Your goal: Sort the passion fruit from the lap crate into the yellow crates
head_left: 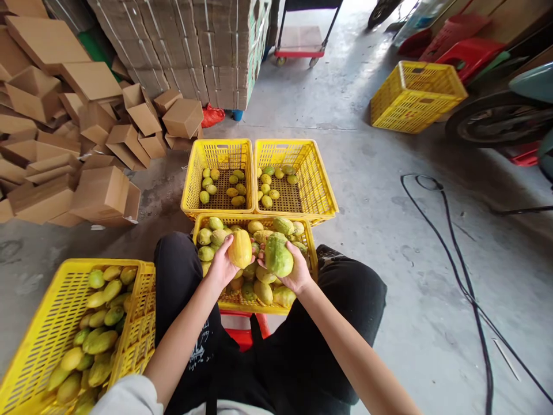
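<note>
My left hand [224, 262] is wrapped around a yellow, ridged papaya [239, 249]. A greener papaya [279, 255] with pale yellow patches rests in my right hand [299, 271], gripped from its right side. Both fruits are held apart, a small gap between them, above a yellow crate [259, 306] between my knees. That crate is full of green and yellow papayas [263, 292]. Just beyond it, a left yellow crate [186, 190] and a right yellow crate [324, 187] stand side by side, each with several papayas on its bottom.
At lower left stands another yellow crate [47, 300] filled with papayas. Cardboard boxes [97, 193] pile up on the left, near a strapped cardboard stack [185, 52]. A black cable [458, 259] lies on the floor at right, below a yellow crate [400, 104] and a motorbike wheel [484, 124].
</note>
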A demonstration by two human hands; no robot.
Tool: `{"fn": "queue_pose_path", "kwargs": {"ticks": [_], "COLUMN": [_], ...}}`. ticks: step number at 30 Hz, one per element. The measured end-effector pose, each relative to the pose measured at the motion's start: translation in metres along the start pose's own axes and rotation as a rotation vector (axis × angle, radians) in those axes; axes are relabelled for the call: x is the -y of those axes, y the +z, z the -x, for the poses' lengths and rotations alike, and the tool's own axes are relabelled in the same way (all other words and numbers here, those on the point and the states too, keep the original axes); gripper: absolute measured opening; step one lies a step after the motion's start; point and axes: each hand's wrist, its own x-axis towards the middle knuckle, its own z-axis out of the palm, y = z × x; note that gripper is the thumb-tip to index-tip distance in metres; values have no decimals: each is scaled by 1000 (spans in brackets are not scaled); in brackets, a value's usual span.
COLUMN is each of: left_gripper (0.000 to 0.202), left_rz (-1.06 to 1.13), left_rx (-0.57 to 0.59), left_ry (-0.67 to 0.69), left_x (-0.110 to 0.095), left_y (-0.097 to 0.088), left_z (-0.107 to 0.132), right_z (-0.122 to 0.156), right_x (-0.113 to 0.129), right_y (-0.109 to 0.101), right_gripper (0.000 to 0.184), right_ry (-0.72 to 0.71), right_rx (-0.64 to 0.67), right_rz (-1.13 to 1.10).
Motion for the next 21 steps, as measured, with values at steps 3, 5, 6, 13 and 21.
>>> {"fn": "queue_pose_path", "kwargs": {"ticks": [3, 5, 6, 13, 21], "left_gripper": [30, 29, 27, 20, 24], "left_rz": [-21, -15, -8, 77, 47], "left_rx": [-14, -28, -38, -93, -84], "left_ry": [-46, -43, -38, -20, 108], "left_x": [4, 5, 5, 1, 2], "left_y": [0, 0, 0, 3, 2], "left_z": [-1, -2, -2, -1, -2], "right_z": [-1, -1, -1, -2, 5], "right_x": [-3, -4, -4, 1, 11], "right_y": [1, 2, 3, 8, 9], "right_gripper": [32, 32, 32, 30, 38], "right_ry": [60, 70, 68, 34, -49], "right_rx": [-22, -46, -57, -88, -24], "right_rz": [-1, -9, -14, -77, -88]}}
